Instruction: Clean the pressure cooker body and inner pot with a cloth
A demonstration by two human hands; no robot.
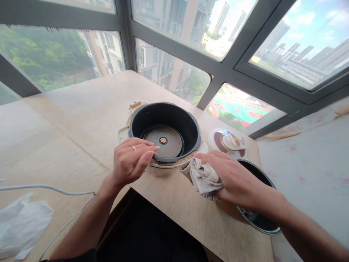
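Note:
An electric pressure cooker base (163, 160) with a dark inside stands on the counter; its heating plate (174, 142) shows a small round centre piece. My left hand (132, 160), wearing a ring, is at the cooker's near left rim, fingers loosely stretched over it and thumb a little apart. Whether it touches the rim I cannot tell. A crumpled, patterned cloth (204, 178) is bunched in my right hand (234, 178), beside the cooker's right front edge. Partly hidden under my right forearm is a dark-lined inner pot (261, 171), and behind it lies the white and brown lid (229, 140).
Window frames (174, 47) border the pale counter (81, 120) at the back. A white cable (54, 187) and a crumpled white plastic bag (24, 225) lie at the left. Flowered wall covering (308, 171) rises on the right. The counter's front edge is close to me.

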